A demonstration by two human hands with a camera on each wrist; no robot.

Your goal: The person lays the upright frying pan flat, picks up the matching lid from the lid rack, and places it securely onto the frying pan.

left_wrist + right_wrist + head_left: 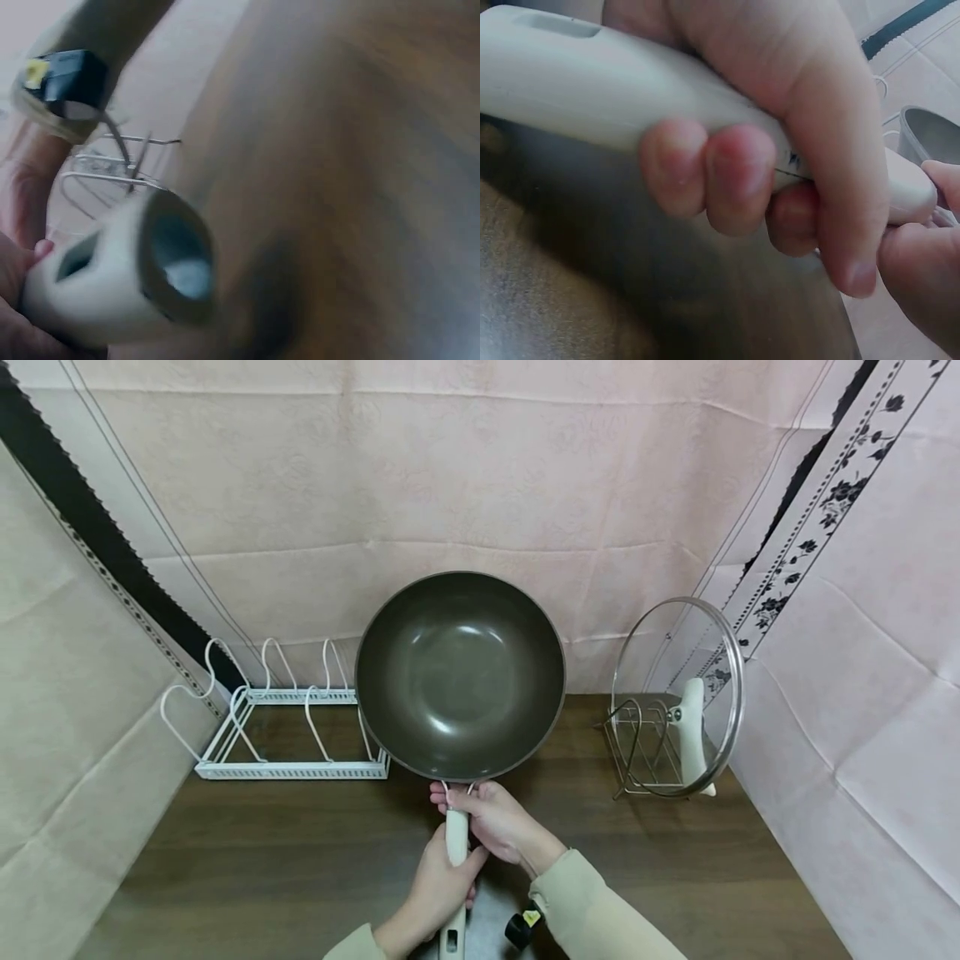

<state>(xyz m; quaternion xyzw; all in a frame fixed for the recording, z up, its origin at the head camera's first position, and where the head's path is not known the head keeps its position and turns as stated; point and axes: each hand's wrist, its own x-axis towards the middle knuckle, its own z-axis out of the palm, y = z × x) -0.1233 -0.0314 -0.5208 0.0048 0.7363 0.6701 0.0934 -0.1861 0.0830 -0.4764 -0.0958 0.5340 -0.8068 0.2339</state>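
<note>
A dark wok (460,677) is held up, tilted, over the back of the wooden table (262,868), its inside facing me. Both hands grip its white handle (456,839). My right hand (491,818) curls round the handle close to the wok's rim. My left hand (442,885) wraps it lower down, near the end. In the right wrist view the left hand's fingers (735,180) curl round the handle (570,75), with the right hand's fingers (922,262) at the far right. The left wrist view shows the handle's hollow end (176,262).
A white wire pan rack (292,768) stands at the back left. At the back right a glass lid (678,693) with a white handle leans upright in a metal wire stand (637,752). Pink cloth walls close in the back and both sides.
</note>
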